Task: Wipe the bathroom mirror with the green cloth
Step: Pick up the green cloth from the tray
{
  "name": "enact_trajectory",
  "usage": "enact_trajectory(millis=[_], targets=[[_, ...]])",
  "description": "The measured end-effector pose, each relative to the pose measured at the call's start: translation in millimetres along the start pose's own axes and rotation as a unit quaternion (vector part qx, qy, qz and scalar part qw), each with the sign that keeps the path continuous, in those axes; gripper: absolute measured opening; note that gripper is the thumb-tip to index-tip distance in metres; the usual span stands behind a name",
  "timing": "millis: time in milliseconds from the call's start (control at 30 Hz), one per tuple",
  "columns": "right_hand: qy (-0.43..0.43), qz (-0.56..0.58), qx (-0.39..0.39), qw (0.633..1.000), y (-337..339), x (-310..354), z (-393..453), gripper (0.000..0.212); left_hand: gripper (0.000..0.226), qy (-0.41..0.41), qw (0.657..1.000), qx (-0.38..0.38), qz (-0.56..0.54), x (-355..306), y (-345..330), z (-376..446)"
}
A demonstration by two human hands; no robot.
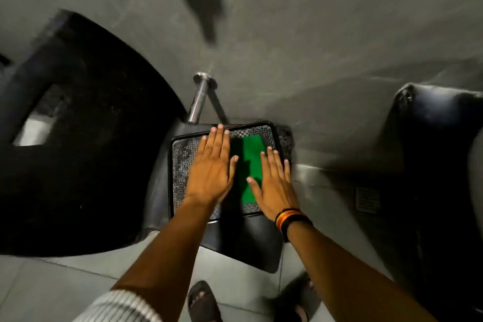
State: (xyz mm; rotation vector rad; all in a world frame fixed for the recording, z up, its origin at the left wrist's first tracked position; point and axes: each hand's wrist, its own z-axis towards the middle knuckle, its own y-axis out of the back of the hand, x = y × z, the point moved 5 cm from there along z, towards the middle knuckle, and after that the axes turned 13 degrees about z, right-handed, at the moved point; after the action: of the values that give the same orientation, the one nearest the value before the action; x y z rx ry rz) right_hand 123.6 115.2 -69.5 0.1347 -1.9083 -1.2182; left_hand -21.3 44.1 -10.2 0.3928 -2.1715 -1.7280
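Observation:
A folded green cloth (251, 162) lies flat on a dark patterned tray (183, 154) on top of a low black stool. My left hand (213, 167) hovers flat over the tray just left of the cloth, fingers spread, holding nothing. On the other side my right hand (274, 181), with bands on its wrist, is spread flat over the cloth's right edge; I cannot tell whether it touches. No mirror is in view.
A black counter (86, 138) with a cut-out fills the left. A metal pipe (200, 98) runs from the grey wall down behind the tray. A dark rounded fixture (431, 165) stands at the right, with a floor drain (367, 198) beside it. My sandalled feet (201, 300) are on the tiles.

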Motion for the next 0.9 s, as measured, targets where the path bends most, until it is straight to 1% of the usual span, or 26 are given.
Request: enact_trajectory(millis=[133, 233, 300, 367, 467, 533, 600, 633, 700, 767, 800, 833, 900], targets=[[0.002, -0.019, 0.030, 0.999, -40.3, -9.2, 25.8, 0.080, 0.070, 0.015, 1.000, 0.016, 0.006, 10.8, -44.8, -1.1], [0.005, -0.035, 0.028, 0.999, -56.8, -8.7, 48.5, 0.086, 0.071, 0.017, 1.000, 0.022, -0.004, 12.1, -56.9, 1.8], [-0.011, -0.041, 0.016, 0.999, -63.9, -13.5, 65.0, 0.089, 0.071, 0.017, 1.000, 0.006, -0.002, 13.5, -61.7, 4.7], [-0.029, -0.041, 0.012, 0.999, -69.5, -18.0, 75.2, 0.084, 0.071, 0.016, 1.000, -0.001, -0.013, 13.3, -63.4, 4.5], [-0.012, -0.017, 0.010, 1.000, -75.0, -18.0, 81.7, 0.064, 0.070, 0.006, 1.000, -0.016, -0.017, 12.5, -59.6, 6.7], [-0.009, 0.034, -0.003, 0.999, -68.1, -15.6, 76.0, 0.062, 0.070, 0.004, 0.999, -0.030, -0.020, 9.0, -52.0, 2.0], [-0.022, 0.106, -0.047, 0.993, -43.6, -10.6, 65.7, 0.059, 0.071, -0.011, 0.998, -0.059, -0.033, 2.5, -33.2, -0.5], [-0.028, 0.147, -0.082, 0.985, -22.3, -4.8, 60.2, 0.057, 0.072, -0.021, 0.996, -0.085, -0.027, -1.6, -13.4, 0.5], [-0.027, 0.219, -0.134, 0.966, 22.3, 9.5, 40.8, 0.055, 0.068, -0.054, 0.990, -0.128, 0.014, -10.6, 28.1, 0.8], [0.003, 0.270, -0.178, 0.946, 90.7, 30.9, 22.1, 0.059, 0.063, -0.093, 0.980, -0.168, 0.056, -23.8, 99.1, 7.6], [0.018, 0.277, -0.197, 0.940, 121.9, 39.1, 16.6, 0.062, 0.062, -0.105, 0.973, -0.190, 0.078, -29.0, 133.4, 13.6], [0.034, 0.271, -0.218, 0.937, 154.1, 47.3, 12.4, 0.063, 0.062, -0.118, 0.967, -0.204, 0.094, -34.3, 169.1, 20.2], [0.074, 0.245, -0.279, 0.926, 242.5, 70.1, 5.3, 0.060, 0.062, -0.146, 0.944, -0.273, 0.112, -48.1, 265.8, 31.1]])
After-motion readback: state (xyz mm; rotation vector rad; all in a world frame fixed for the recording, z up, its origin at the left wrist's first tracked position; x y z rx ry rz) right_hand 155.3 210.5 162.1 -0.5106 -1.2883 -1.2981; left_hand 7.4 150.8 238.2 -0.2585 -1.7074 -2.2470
